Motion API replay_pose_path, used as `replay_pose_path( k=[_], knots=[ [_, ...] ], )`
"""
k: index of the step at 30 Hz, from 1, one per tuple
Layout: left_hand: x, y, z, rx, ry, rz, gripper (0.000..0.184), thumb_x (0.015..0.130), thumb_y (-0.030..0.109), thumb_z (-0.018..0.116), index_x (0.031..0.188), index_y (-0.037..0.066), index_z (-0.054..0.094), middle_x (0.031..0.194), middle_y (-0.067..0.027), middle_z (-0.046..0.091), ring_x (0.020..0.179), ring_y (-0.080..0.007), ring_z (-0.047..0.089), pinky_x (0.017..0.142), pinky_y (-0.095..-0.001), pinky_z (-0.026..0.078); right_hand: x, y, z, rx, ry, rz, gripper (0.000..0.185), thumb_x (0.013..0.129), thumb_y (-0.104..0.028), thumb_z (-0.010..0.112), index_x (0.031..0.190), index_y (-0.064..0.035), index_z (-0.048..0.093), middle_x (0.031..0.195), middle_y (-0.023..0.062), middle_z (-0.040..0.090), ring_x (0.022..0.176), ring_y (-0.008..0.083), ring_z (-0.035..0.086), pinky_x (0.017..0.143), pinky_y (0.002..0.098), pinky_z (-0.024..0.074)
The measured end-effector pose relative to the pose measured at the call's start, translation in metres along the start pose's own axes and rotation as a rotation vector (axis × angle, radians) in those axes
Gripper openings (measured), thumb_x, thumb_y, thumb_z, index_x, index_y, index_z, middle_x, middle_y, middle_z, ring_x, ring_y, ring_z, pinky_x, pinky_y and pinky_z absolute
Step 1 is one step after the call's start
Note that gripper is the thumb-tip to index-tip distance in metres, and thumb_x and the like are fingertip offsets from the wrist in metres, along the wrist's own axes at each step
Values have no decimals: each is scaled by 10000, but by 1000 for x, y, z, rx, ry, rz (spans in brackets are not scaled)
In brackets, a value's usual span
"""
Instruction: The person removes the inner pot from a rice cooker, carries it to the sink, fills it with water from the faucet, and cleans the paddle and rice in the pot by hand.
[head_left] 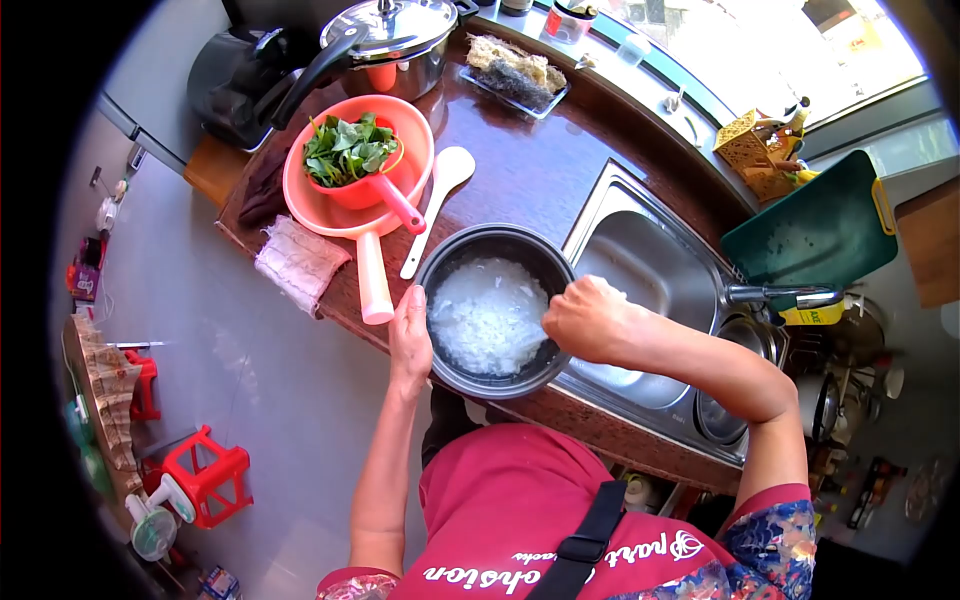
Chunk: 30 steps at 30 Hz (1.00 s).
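Note:
A dark inner pot [447, 368], like that of a rice cooker, stands at the counter's front edge with wet white rice [490, 315] in it. My left hand [410, 335] grips the pot's left side. Over its right rim my right hand [590, 320] is closed in a fist; a pale, see-through shape runs from it into the pot, too unclear to name. Just behind the pot lies a white rice paddle [450, 175]. To the left, green leaves [350, 148] fill a small red strainer [385, 195] set inside a larger pink one [295, 205].
The steel sink [650, 290] and its faucet [780, 293] are right of the pot. A pressure cooker [390, 45], a tray of scrubbers [515, 75] and a folded cloth [300, 265] rest on the counter. A green cutting board [810, 225] leans at the right.

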<state>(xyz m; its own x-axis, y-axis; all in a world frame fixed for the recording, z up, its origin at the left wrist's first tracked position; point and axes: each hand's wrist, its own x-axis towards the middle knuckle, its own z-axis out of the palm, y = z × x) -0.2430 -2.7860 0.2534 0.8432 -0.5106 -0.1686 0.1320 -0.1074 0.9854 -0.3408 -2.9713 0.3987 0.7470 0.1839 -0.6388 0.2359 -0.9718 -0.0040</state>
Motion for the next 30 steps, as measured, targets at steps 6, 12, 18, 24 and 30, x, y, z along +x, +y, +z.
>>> replay_pose_path(
  k=[6,12,18,24,30],
  knots=[
    [-1,3,1,26,9,22,417,952,356,315,887,-24,476,739,-2,385,715,-100,345,667,-232,334,9,26,-8,-11,308,104,80,693,-71,548,666,-45,618,619,127,603,599,258,627,525,349,494],
    [0,0,2,-15,27,-1,425,948,352,341,908,-39,500,750,-4,415,729,-101,365,681,-231,347,40,17,21,-89,307,165,69,710,-36,552,743,-12,608,711,112,614,678,241,636,557,334,506],
    [1,-17,-1,56,81,-47,507,938,370,359,1123,-80,498,1004,-125,581,954,-179,514,857,-280,382,18,-10,29,69,235,127,93,702,-73,570,699,-60,662,695,122,642,690,240,647,584,333,514],
    [1,-8,2,104,90,-32,511,936,369,356,1120,-84,504,1006,-152,592,959,-204,533,854,-291,388,14,-2,21,417,-78,218,130,695,-57,536,728,-8,652,686,158,638,670,269,648,610,358,512],
    [2,-11,3,124,114,15,506,935,370,348,1088,-79,522,959,-169,603,919,-230,553,827,-305,400,51,1,37,824,-277,203,213,705,-75,446,613,65,577,536,124,570,433,218,566,391,333,462]
  ],
)
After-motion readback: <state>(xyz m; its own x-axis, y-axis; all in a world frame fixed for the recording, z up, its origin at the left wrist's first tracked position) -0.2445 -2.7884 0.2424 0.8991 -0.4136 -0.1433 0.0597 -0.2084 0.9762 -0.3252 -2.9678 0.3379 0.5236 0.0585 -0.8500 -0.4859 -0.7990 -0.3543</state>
